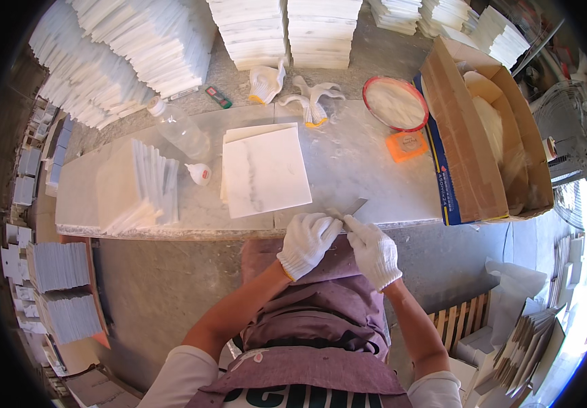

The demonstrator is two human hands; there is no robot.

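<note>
At the table's front edge, my two hands meet in white knit gloves. My left hand (pixel 308 243) is closed, its fingertips curled toward the right one; what they pinch is hidden. My right hand (pixel 373 253) is closed at the base of a flat grey metal blade (pixel 355 207), which points up and right over the tabletop. The blade's handle cannot be seen. Just left of it lie white marble-look tiles (pixel 266 170), one on top of another and slightly askew.
Left on the table (pixel 368 183) are leaning thin tiles (pixel 140 187), a clear bottle (pixel 183 132) and a small white bottle (pixel 199 174). Spare gloves (pixel 312 102), a red-rimmed round sieve (pixel 395 103), an orange packet (pixel 406 145) and a cardboard box (pixel 470 136) lie beyond and right.
</note>
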